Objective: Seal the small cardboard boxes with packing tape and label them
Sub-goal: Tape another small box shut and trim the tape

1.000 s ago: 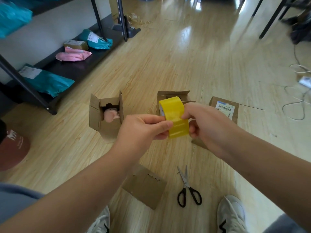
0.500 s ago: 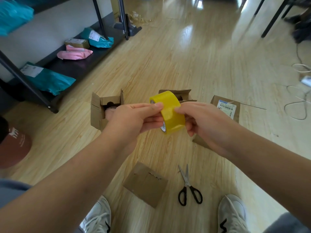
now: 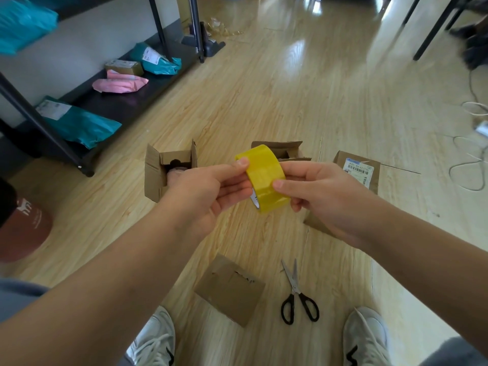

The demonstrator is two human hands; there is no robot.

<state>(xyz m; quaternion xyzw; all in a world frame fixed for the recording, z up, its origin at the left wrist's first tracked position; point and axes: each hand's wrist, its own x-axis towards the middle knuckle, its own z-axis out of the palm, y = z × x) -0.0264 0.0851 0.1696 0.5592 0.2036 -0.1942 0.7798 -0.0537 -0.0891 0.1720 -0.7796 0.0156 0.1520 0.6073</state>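
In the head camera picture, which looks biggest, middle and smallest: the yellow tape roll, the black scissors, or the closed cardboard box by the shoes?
1. closed cardboard box
2. yellow tape roll, but it is held up nearer the camera, so this place is unsure
3. black scissors, about as long as the roll, much thinner

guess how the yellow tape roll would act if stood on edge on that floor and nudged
The tape roll is round and the wooden floor looks smooth and glossy, so it would probably roll away. The left hand and right hand merely pinch it, so it is likely light.
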